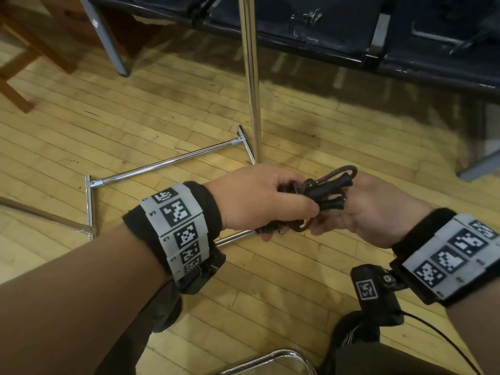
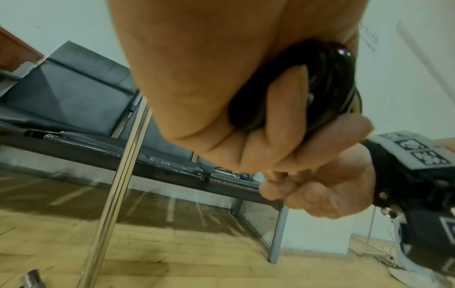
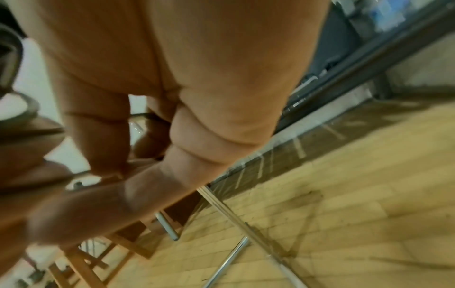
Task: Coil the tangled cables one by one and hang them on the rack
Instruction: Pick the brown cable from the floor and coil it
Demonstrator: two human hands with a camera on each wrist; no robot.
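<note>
My left hand curls round the coiled cable, thumb pressed on top; my right hand cups the bundle from the other side, fingers bent under it. The coil sits between both hands above the floor, its long axis running from near-left up to far-right, loops poking out past my right fingers. Just beyond stands the rack pole, upright, its chrome base bars spread on the floor to the left. Dark seats line the far side.
</note>
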